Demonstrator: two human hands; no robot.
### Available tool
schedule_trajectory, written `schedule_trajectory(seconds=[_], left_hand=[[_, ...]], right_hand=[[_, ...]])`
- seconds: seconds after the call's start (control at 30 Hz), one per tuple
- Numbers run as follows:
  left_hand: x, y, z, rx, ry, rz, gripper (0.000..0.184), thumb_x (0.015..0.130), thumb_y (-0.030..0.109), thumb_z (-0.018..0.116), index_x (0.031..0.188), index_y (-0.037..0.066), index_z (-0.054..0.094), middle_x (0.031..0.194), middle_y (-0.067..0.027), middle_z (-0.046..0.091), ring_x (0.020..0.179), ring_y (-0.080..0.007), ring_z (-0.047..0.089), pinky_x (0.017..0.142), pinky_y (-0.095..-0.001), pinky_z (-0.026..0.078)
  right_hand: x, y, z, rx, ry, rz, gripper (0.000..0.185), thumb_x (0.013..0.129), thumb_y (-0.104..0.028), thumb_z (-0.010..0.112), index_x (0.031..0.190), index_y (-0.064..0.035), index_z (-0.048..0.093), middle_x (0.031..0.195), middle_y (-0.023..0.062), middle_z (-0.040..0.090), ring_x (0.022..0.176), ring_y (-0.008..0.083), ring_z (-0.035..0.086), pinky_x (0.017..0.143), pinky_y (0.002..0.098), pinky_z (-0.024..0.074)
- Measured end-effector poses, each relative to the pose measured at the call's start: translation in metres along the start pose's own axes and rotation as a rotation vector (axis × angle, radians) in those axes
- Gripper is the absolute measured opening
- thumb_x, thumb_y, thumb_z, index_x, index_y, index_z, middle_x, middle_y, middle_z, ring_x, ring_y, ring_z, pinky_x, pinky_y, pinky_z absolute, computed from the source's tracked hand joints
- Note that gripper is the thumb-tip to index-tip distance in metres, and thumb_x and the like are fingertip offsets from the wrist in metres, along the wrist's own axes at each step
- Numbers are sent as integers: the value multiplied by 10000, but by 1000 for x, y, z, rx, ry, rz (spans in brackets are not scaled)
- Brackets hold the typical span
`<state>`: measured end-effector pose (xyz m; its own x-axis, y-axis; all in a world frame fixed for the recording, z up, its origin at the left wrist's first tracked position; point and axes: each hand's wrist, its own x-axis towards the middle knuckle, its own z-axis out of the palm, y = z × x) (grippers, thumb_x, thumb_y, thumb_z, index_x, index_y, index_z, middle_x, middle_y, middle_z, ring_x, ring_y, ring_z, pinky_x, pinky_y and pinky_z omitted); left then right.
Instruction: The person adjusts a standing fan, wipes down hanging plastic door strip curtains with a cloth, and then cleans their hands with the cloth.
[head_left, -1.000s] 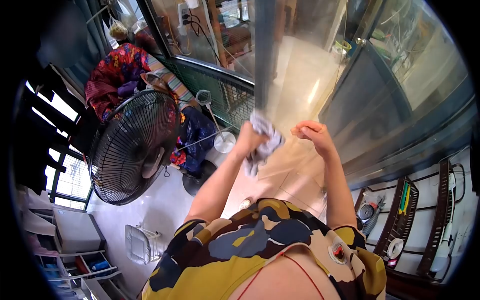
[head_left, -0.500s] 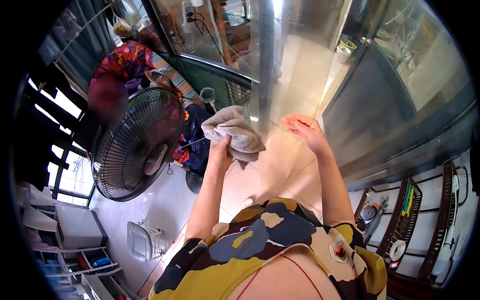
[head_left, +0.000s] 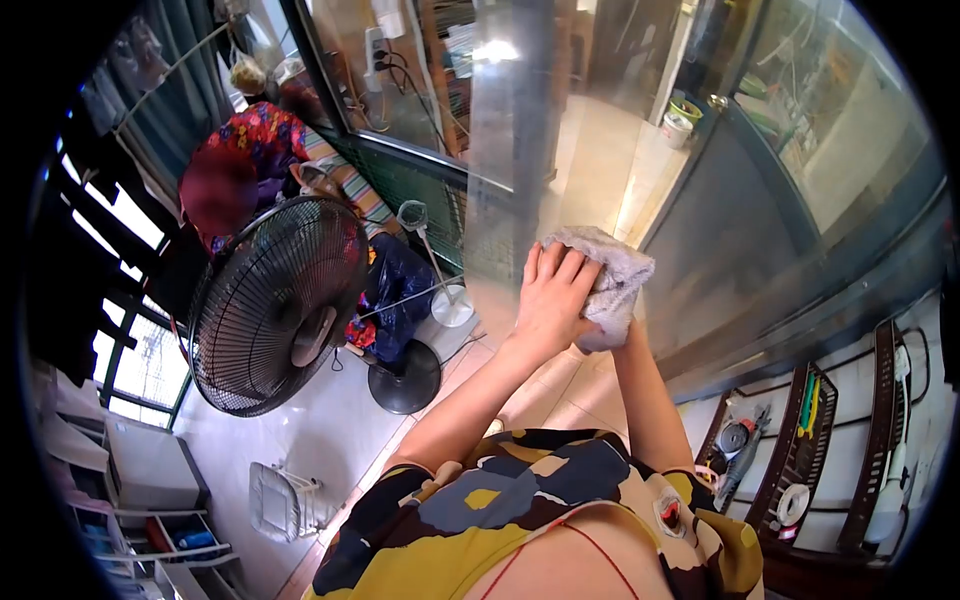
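A crumpled greyish towel (head_left: pixel 618 283) is up in front of my chest, between my two hands. My left hand (head_left: pixel 556 298) lies over its left edge, palm down, with the fingers bent onto the fabric and the thumb along its lower side. Rising from below, my right wrist (head_left: pixel 634 345) ends under the towel, which hides the right hand and its fingers. Behind the towel stands a hazy glass door panel (head_left: pixel 505 200) with a metal frame; I cannot tell whether the cloth touches it.
A large black floor fan (head_left: pixel 280 305) stands at left on a round base (head_left: pixel 404 378). Near it are a dark plastic bag (head_left: pixel 400 275) and a white-based stand (head_left: pixel 453 306). A dark door (head_left: pixel 740 210) is at right, above brown racks (head_left: pixel 800 450) with small items. A folding stool (head_left: pixel 280 503) is lower left.
My left hand has carried the towel rightward to my right hand, which was bare with fingers extended. The towel now covers the right hand, and the left fingers rest on top of it.
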<state>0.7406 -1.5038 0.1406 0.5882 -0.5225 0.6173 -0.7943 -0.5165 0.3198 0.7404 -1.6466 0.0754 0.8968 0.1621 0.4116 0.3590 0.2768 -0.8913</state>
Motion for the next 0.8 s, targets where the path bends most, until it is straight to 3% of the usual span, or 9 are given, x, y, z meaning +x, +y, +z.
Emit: schedule_trajectory(seconds=[0.1,0.2,0.27,0.4,0.53,0.57,0.67,0.73,0.8], left_hand=[[-4,-3,11,-73,167,-14,707,421,189,810,1081,87,578,1103,-113,520,1165,-355,430,1067,-518,278],[-6,-4,3,-109,116,-20,703,414,129,808,1080,94,587,1106,-111,521,1150,-349,438,1065,-518,282],[1,-7,1,-132,132,-25,726,402,78,801,1097,82,590,1112,-90,529,1116,-350,440,1051,-503,294],[8,3,-11,-154,137,-105,635,485,27,741,1100,61,587,1123,-85,535,1115,-346,435,1015,-471,312],[11,0,-2,-80,175,-65,584,540,38,711,1109,58,583,1134,-93,534,1128,-351,430,1021,-458,307],[11,-1,-9,-8,94,-35,574,556,70,729,1111,52,584,1148,-101,538,1141,-353,432,1020,-454,315],[10,-2,-50,-304,-124,40,604,545,74,770,1117,46,579,1174,-113,535,1164,-341,428,1017,-447,323],[7,-14,-70,-446,176,-47,667,518,71,820,1138,38,577,1183,-124,525,1148,-330,448,983,-410,354],[-5,-45,-63,-62,520,-249,806,564,96,859,1281,52,491,1204,-135,551,1155,-304,470,947,-389,412]], right_hand=[[3,-3,8,218,61,-3,417,964,-223,435,1324,-13,429,1350,123,466,1249,253,443,1063,366,363],[-13,18,-3,546,181,208,437,965,-194,445,1374,-56,377,1404,105,406,1300,244,388,1104,374,311],[-22,8,4,638,273,240,507,988,-337,400,1402,-50,344,1411,104,408,1269,244,433,1060,383,385],[-25,1,15,766,182,76,702,896,-388,558,1435,-38,274,1428,101,381,1298,248,398,1094,381,328],[-26,-6,5,275,9,42,929,724,-345,733,1444,-27,240,1416,98,382,1308,240,380,1103,354,287],[-26,-16,12,257,107,183,940,656,-292,754,1423,-20,284,1375,87,418,1287,230,399,1093,340,286],[-34,-6,5,459,298,343,609,801,-87,571,1371,2,377,1311,121,494,1200,247,495,1035,355,390],[-37,0,-4,445,207,290,516,862,-43,467,1365,26,379,1296,149,512,1175,263,520,1003,372,430],[-34,-5,4,456,248,291,480,896,-70,446,1360,37,382,1294,154,517,1162,265,533,996,372,434]])
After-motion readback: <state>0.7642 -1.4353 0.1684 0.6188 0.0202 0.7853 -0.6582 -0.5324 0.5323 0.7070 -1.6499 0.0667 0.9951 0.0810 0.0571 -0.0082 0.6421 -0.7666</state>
